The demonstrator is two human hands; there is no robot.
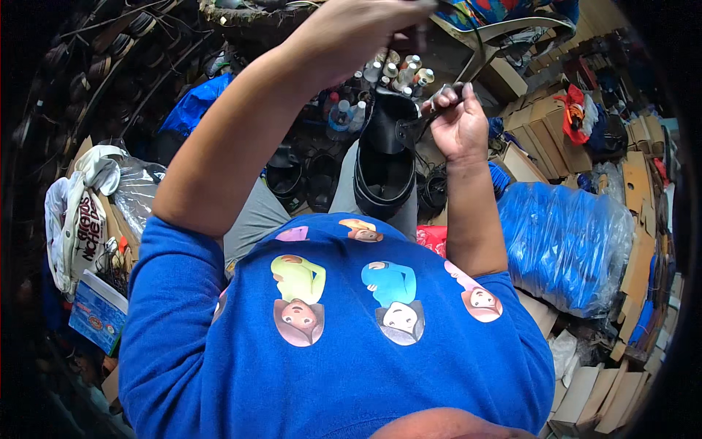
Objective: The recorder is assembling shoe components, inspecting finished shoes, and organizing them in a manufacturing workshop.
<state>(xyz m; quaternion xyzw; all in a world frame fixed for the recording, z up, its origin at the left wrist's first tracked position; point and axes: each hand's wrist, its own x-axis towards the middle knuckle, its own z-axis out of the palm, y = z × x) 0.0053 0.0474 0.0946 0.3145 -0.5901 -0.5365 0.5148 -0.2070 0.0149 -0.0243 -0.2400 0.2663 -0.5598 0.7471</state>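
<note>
A black shoe (385, 157) rests on my right thigh, its opening turned toward me. My right hand (459, 128) is closed at the shoe's far right side, fingers curled on a dark lace (479, 51). The lace loops up from there toward my left hand (369, 29), raised at the top edge with its fingers pinched together. Motion and the frame edge partly hide those fingertips, so what they grip is hard to make out.
Another pair of black shoes (284, 178) sits on the floor by my legs. Beyond are several bottles (340, 117). A plastic-wrapped blue bundle (563, 245) and cardboard (541, 132) stand at right. White cloth bags (88, 212) and a blue box (96, 311) are at left.
</note>
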